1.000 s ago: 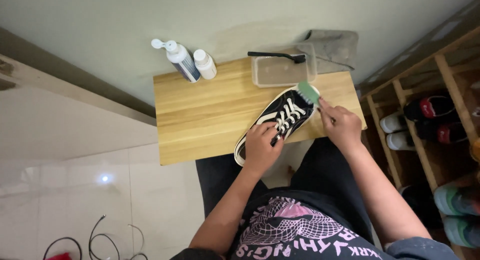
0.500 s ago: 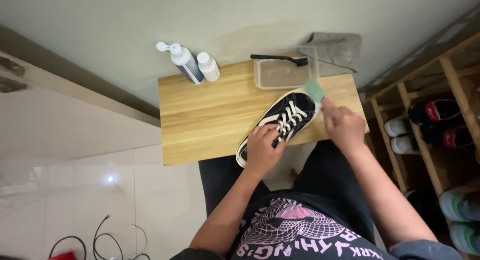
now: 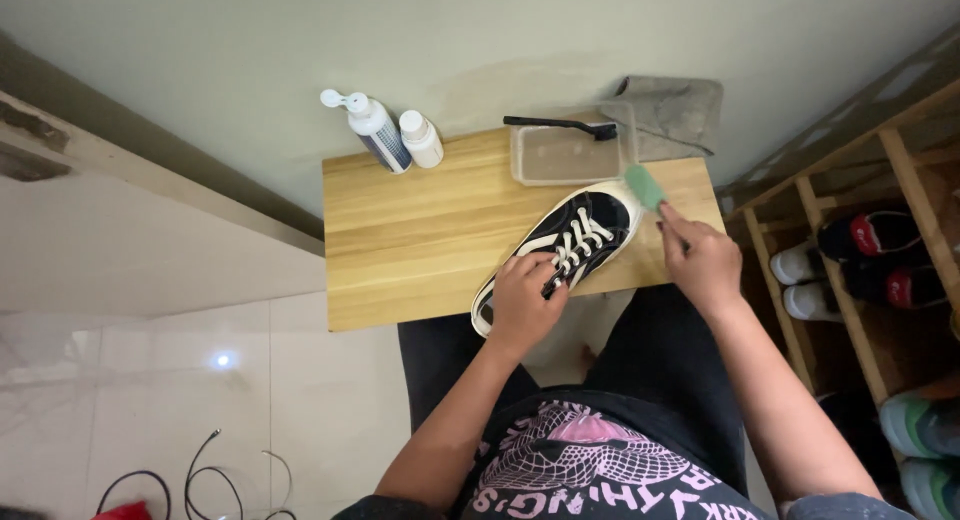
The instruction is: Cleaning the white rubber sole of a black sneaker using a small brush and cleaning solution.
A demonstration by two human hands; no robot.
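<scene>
Left hand (image 3: 525, 305) gripping one black sneaker (image 3: 565, 250), right hand (image 3: 700, 265) seemingly clutching one green brush (image 3: 645, 187), two bottles (image 3: 385, 135)

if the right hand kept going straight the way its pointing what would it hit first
The right hand points up and left along its green brush, whose head is already at the toe of the black sneaker. Going straight on, it would probably meet the clear plastic tub next, though depth is hard to judge from above.

Shoe's (image 3: 560, 250) heel under the left hand (image 3: 525, 300); brush (image 3: 655, 195) handle inside the right hand (image 3: 700, 260).
</scene>
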